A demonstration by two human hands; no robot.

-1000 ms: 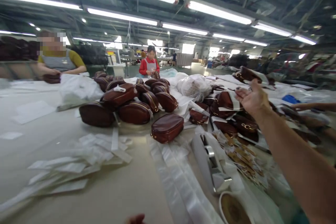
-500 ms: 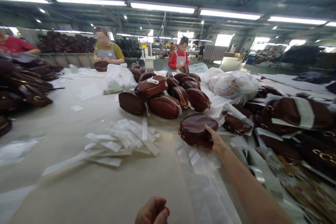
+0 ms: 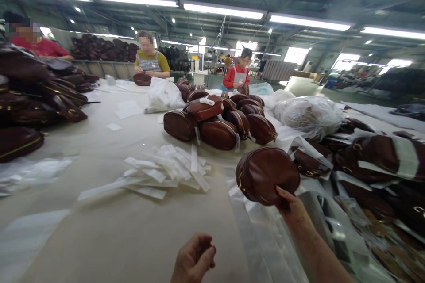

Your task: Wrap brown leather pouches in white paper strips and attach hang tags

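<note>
A rounded brown leather bag (image 3: 268, 174) is tilted up above the plastic at the right of the table, its broad side facing me. My right hand (image 3: 292, 208) grips its lower right edge, the thumb on the front face and the other fingers hidden behind it. Gold-coloured hardware shows on the bag's left side. Low in the middle, my left hand (image 3: 195, 258) hovers over the table with fingers loosely curled and the thumb a little apart; nothing shows in it. Beyond it lies a heap of white strips (image 3: 166, 170).
Several zipped brown bags (image 3: 219, 135) are piled mid-table. More dark bags lie in a left heap (image 3: 33, 84) and a right heap (image 3: 375, 154). Clear plastic sheets (image 3: 262, 225) lie under the held bag. A white plastic bundle (image 3: 308, 112) stands behind. Co-workers (image 3: 151, 59) handle bags across the table.
My right hand has lifted the bag and tipped it towards me, so its broad face now shows. The left hand has risen slightly. The whole view has shifted left.
</note>
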